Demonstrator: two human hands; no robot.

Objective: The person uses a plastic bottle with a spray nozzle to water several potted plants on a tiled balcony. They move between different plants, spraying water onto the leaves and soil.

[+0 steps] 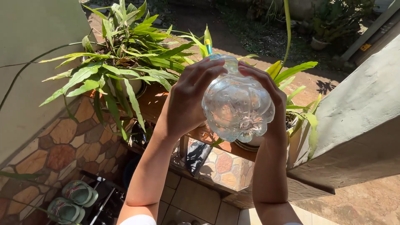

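Two hands tilt a clear plastic bottle over the potted plants.

The left hand [187, 98] and the right hand [266, 93] are both wrapped around the clear plastic bottle [237, 104], held in the air above the ledge's [166, 98] front edge. Its long axis runs away from the viewer, the ribbed base facing the camera and the neck pointing toward the leafy potted plant [125, 54] at the ledge's far-left end. The mouth is hidden behind the fingers; only a blue-and-yellow bit shows there. A second pot [293, 121] is partly covered by the right wrist.
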